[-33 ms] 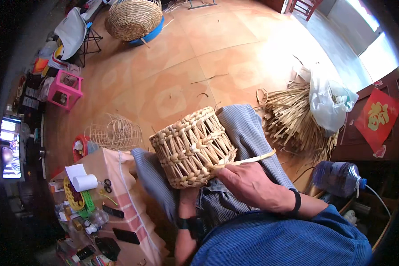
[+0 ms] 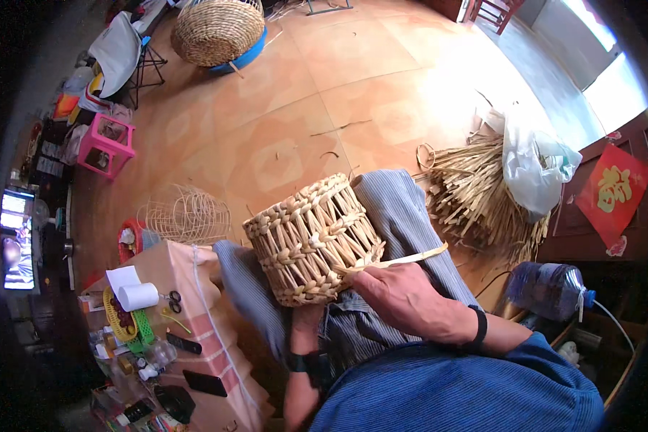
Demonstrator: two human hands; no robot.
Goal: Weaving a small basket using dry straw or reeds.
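A woven straw basket (image 2: 317, 241) with open lattice sides and braided bands lies tilted on its side across my lap, over striped grey-blue trousers (image 2: 396, 209). My right hand (image 2: 399, 294) is closed at the basket's near right edge, its thumb and forefinger pinching a pale flat straw strand (image 2: 417, 257). The strand's loose end sticks out to the right, past the knuckles. My left hand (image 2: 307, 317) reaches up under the basket; only its wrist side shows, and the basket hides its fingers.
Left of me, a cloth-covered table (image 2: 219, 353) bears a paper roll (image 2: 138, 296), scissors (image 2: 174, 301) and a phone (image 2: 205, 383). A wire-like frame (image 2: 187, 216) lies beyond. Right, a straw bundle (image 2: 475, 191) has a plastic bag over it, near a water jug (image 2: 547, 289). A larger basket (image 2: 219, 32) sits far off.
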